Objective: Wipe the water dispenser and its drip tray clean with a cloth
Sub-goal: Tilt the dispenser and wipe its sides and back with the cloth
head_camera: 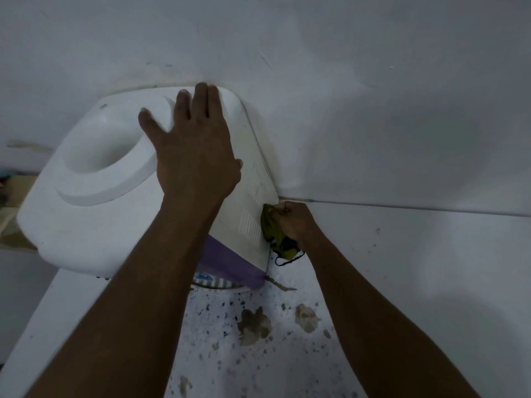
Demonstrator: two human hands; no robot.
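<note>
A white water dispenser point(86, 219) with a round bottle well on top stands against the wall. Its front has a purple panel point(221, 262). My left hand point(192, 147) lies flat on the top, fingers straight and reaching the back edge. My right hand point(293, 219) grips a bunched olive-green cloth point(273, 234) and presses it against the dispenser's right side, beside the ribbed vent slots point(251, 222). A dark string of the cloth hangs below the hand. Only a striped sliver of the drip tray point(214, 282) shows under the purple panel.
A white wall point(344, 96) runs right behind and beside the dispenser. The dispenser stands on a white speckled counter point(230, 340) with brown stains and chipped patches. A cluttered, blurred area shows at the far left edge.
</note>
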